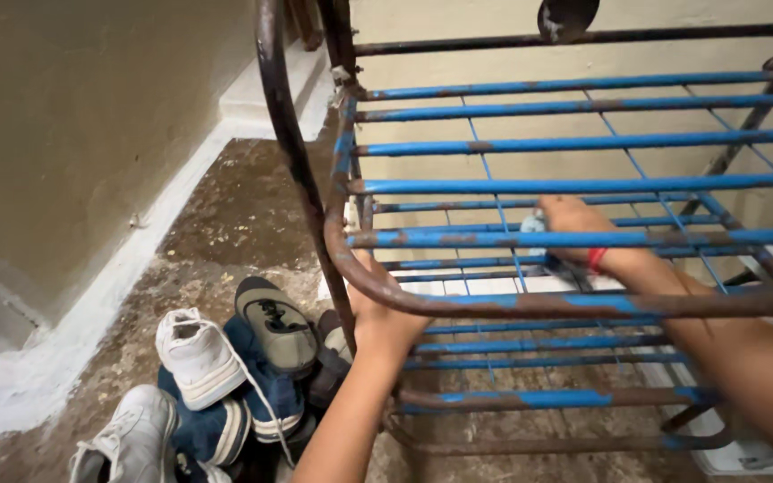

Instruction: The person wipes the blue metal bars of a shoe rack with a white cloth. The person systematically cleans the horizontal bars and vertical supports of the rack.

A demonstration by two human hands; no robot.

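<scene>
— What are the hands doing?

— The left hand [385, 313] is clenched around the curved rusty end bar of the blue metal rack [583, 186], fingers wrapped over the tube at its near left corner.

— And the other?

— The right hand [574, 228] reaches in between the rack's blue bars, fingers curled shut on a small pale cloth [534, 222], pressing it against one of the bars. A red band [596, 259] sits at that wrist.

— Where does the rack stand?

— On the mottled floor [225, 215], close to a cream wall, its paint chipped and rusty in places.

— Anything beside it?

— A pile of shoes [225, 376] lies just left of the left hand: white sneakers, blue ones, and a grey shoe on top.
</scene>
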